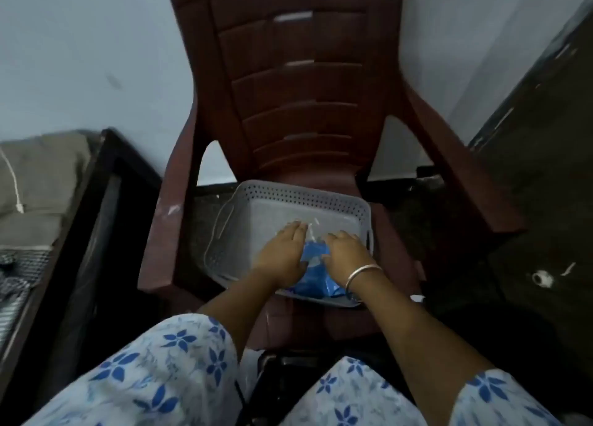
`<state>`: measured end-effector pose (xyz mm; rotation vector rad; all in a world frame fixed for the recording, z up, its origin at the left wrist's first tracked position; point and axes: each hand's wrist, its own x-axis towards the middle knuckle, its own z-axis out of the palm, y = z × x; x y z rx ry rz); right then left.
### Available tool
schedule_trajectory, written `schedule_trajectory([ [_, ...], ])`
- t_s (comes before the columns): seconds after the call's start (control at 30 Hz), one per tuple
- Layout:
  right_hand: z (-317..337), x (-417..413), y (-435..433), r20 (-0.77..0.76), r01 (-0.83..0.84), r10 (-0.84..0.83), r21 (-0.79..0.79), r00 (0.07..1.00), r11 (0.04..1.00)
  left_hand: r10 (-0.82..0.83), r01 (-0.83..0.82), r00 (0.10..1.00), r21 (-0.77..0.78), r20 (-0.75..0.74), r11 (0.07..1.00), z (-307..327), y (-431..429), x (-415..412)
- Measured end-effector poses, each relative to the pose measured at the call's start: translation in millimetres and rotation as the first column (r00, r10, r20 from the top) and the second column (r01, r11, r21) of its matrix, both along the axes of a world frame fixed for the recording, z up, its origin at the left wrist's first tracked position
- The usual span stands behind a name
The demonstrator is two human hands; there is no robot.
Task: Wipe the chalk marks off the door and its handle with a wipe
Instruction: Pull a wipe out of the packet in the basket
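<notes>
The right hand (345, 252) has its fingers curled down over the upper right part of a blue wipe pack (313, 276), while the left hand (282, 252) lies against the pack's left side with its fingers fairly straight and the thumb touching the blue wrapper. Together they hold the pack between them. A pale, translucent scrap shows just past the fingertips, and I cannot tell whether it is a wipe coming out or the pack's flap, as that spot is blurred. A metal bangle (364, 273) sits on the right wrist. The pack lies inside a grey perforated basket (288, 197), against its near edge and toward the near right corner. Nothing else can be made out in the basket, whose far half shows only its floor. The basket stands on the seat of a dark red plastic chair (288, 88), toward the seat's front edge. The door (545, 201) is off past the chair's right arm, well apart from both hands, with its handle (542, 278) low down and a pale streak just beside it that may be chalk. By my reading the task is at its very start. A wipe is only now being fetched, no wipe is clearly free in a hand, and the door and handle are both yet to be wiped.
</notes>
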<state>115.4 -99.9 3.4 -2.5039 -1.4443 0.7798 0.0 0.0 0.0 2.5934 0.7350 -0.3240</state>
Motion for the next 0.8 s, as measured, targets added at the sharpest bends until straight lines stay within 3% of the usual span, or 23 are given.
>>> schedule_trajectory([
  [0.13,-15.7,0.2,-1.2,0.018,0.034,-0.034,-0.017,0.999,0.999,0.056,-0.059,0.998,-0.077,-0.036,0.995,-16.6,-2.0,-9.9],
  [0.23,-50.7,-16.5,16.5,-0.076,0.039,-0.044,-0.066,0.996,0.997,0.111,-0.127,0.99,-0.193,-0.092,0.973,-52.7,6.2,-27.5],
  [0.47,-57.8,-13.4,27.8,0.014,-0.048,0.049,-0.066,0.999,0.997,0.153,-0.15,0.988,-0.197,-0.003,0.969,-60.1,1.6,-22.7],
  [0.8,-64.7,-23.3,34.9,0.024,0.042,-0.04,-0.072,0.999,0.997,0.179,-0.163,0.982,-0.224,0.054,0.961,-62.6,-2.1,-20.2],
])
